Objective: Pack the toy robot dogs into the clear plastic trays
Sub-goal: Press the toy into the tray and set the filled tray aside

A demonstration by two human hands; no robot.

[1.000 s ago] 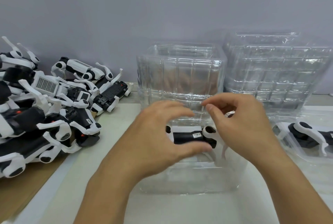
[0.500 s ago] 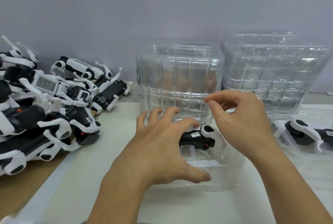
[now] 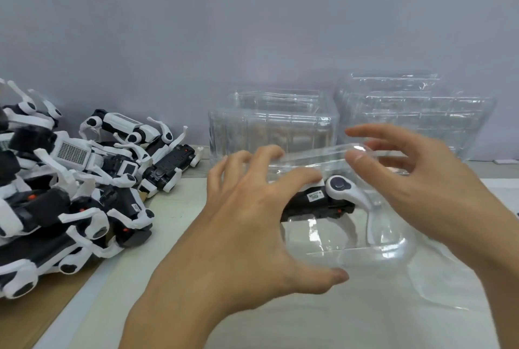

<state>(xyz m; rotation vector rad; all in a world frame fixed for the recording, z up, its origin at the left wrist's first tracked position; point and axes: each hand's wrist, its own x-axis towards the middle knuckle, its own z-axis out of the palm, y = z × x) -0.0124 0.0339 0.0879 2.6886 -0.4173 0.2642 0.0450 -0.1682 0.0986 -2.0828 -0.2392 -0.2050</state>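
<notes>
Since half a second ago the left hand has spread wider, and the right hand has gone from a thumb-and-forefinger pinch to loosely splayed fingers.

Toy robot dog: lies on its side inside the clear plastic tray at centre. Black body runs left-right across my view; white leg joint and leg at its right end, curving down toward me. Its left end is hidden behind the left hand.

Left hand: fingers spread and only lightly curved, thumb out along the tray's near edge, fingertips over the dog's left half. I cannot tell whether they press on it or hover. Nothing gripped.

Right hand: fingers apart and relaxed, thumb tip at the tray's raised far rim (touching or just clear of it, not resolvable through the plastic). Holds nothing that I can see.

Key relation, my judgement: dog sits between the two hands, below the fingers, long axis crosswise; left hand is nearer the body, right hand nearer the leg end.

Outward: stacks of empty trays behind, against the wall. Pile of unpacked robot dogs well to the left.
</notes>
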